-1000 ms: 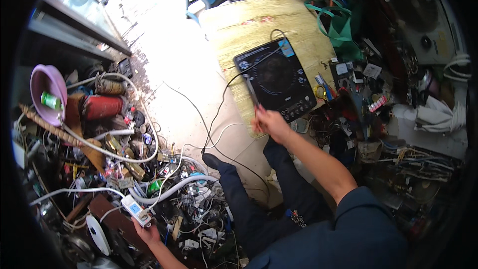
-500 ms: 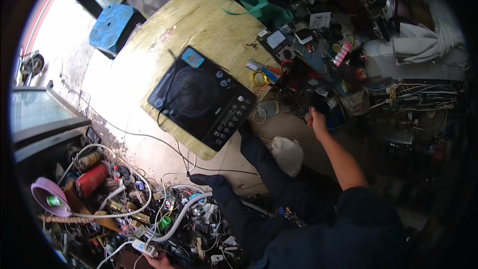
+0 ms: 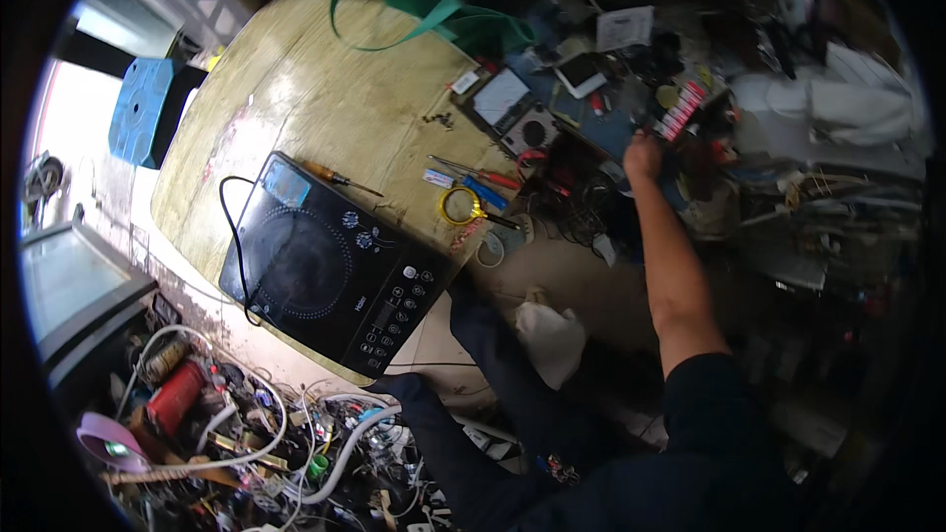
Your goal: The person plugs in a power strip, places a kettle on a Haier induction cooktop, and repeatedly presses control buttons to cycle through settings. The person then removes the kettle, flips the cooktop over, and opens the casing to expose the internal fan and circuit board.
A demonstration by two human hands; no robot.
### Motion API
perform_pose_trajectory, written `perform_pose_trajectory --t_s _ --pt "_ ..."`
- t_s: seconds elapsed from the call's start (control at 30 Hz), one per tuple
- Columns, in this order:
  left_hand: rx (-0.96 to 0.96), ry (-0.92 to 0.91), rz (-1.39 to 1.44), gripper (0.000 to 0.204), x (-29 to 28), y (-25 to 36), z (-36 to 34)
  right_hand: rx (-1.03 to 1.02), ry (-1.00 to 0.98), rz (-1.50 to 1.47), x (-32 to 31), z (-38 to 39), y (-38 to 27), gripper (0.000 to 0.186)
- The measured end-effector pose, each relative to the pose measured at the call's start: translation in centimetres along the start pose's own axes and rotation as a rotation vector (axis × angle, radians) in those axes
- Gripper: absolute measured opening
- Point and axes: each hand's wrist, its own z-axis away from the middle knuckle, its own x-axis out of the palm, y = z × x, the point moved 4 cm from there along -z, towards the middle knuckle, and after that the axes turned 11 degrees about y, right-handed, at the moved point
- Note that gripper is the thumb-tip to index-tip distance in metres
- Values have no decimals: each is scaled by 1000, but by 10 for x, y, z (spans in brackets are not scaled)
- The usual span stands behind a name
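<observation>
Black cooktop (image 3: 333, 271), flat on the wooden table (image 3: 286, 79), sits at nine o'clock of your view, panel side toward your legs. Black cord (image 3: 235, 256) loops over its outer edge.

Your right hand (image 3: 642, 156) is out at two o'clock, arm stretched, down in the dim clutter. Fingers look bent, but too small to read — can't tell if they grip anything. Red-and-white pack (image 3: 680, 111) is just beside that hand, at its one o'clock. White-faced gadget (image 3: 580, 76) lies near it too, at its ten. Your left hand is out of frame, so can't tell its state.

On the table: wooden-handled screwdriver (image 3: 340, 178) just beside the cooktop, at its twelve. Yellow magnifying glass (image 3: 459, 206) near dead centre, with a blue-handled tool (image 3: 483, 191) right by it at its one.

Dial meter (image 3: 500, 99) at twelve, green bag (image 3: 419, 0) between eleven and twelve, blue stool (image 3: 141, 113) near ten. White sack (image 3: 548, 340) at five, by your leg. Eight o'clock is a scrap heap — red cylinder (image 3: 175, 397), purple bowl (image 3: 103, 441), pale hose (image 3: 347, 461) nearer seven.
</observation>
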Motion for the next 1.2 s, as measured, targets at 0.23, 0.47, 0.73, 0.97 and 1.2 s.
perform_pose_trajectory --t_s 0.23,0.47,0.73,0.97,1.2 --pt "172 147 42 39 34 -10 9 -157 -6 279 77 -65 65 55" --pt "188 140 144 41 11 -50 15 -206 -43 195 54 -60 41 54" --pt "204 74 277 37 -33 -84 8 -249 -366 160 -28 68 25 26" --pt "254 31 447 37 -43 -93 -4 -427 -645 98 -69 272 30 23" --pt "270 -9 620 44 -52 -110 -32 -616 -1388 -43 -158 582 -118 26"
